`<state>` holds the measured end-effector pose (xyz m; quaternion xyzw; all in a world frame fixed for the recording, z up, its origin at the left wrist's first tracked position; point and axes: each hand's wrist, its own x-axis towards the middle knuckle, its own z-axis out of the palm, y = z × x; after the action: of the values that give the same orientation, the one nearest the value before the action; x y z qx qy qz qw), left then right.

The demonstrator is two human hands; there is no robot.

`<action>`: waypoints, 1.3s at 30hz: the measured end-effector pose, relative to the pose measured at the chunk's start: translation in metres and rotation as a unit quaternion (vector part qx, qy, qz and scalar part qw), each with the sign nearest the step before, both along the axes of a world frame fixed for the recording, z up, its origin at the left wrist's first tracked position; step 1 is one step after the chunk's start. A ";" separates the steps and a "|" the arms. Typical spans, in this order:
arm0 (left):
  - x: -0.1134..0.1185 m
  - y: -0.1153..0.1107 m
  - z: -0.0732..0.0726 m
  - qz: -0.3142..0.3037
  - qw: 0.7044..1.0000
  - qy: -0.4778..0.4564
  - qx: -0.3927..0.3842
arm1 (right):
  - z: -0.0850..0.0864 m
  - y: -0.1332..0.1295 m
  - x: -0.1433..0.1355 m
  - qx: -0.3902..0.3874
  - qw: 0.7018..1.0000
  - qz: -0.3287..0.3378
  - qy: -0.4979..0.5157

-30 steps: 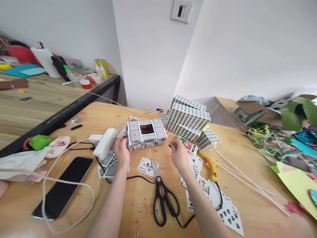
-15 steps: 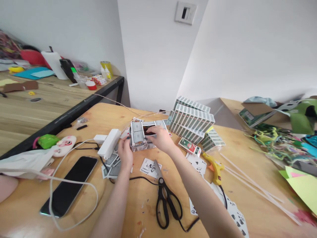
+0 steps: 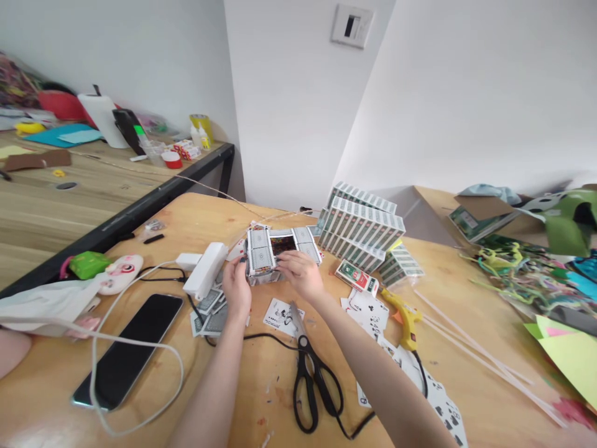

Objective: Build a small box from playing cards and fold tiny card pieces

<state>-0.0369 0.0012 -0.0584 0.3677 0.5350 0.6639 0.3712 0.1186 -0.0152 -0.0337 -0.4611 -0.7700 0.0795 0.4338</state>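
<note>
A box-like structure made of playing cards [image 3: 262,250] sits on the table, grey card backs up, with a dark rectangular opening in its top. My left hand [image 3: 237,287] grips its left side, fingertips at the near left corner. My right hand [image 3: 301,274] is closed at the front edge of the opening, its fingers pinching the rim there; whether a small piece is between them is hidden. Closer to me lie a joker card [image 3: 278,314] and black-handled scissors [image 3: 308,373], whose blades overlap the card. Loose grey-backed cards [image 3: 217,318] lie beside my left wrist.
Stacked card packs [image 3: 361,230] stand behind right, with a red-green card box [image 3: 357,277] before them. A yellow glue gun [image 3: 407,320] lies among spread cards [image 3: 370,314]. On the left are a phone [image 3: 133,348], a white power strip [image 3: 206,271] and looping cables.
My right hand has drawn back towards me from over the opening to its front edge, uncovering the right-hand card backs. My left hand stays at the structure's left side.
</note>
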 end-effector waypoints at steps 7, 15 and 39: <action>-0.001 0.001 -0.003 -0.008 1.000 -0.006 0.001 | 0.025 -0.001 0.006 -0.030 0.998 0.008 0.063; 0.000 0.000 0.001 -0.003 1.000 -0.030 -0.006 | 0.084 0.039 0.014 0.009 0.993 -0.096 0.062; 0.000 0.000 0.002 -0.014 0.999 -0.051 -0.008 | 0.119 0.052 0.037 -0.333 0.941 0.009 0.055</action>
<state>-0.0372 0.0015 -0.0562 0.3381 0.5151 0.6724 0.4101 0.1552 0.0365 0.0849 -0.5668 -0.6789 0.3603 0.2967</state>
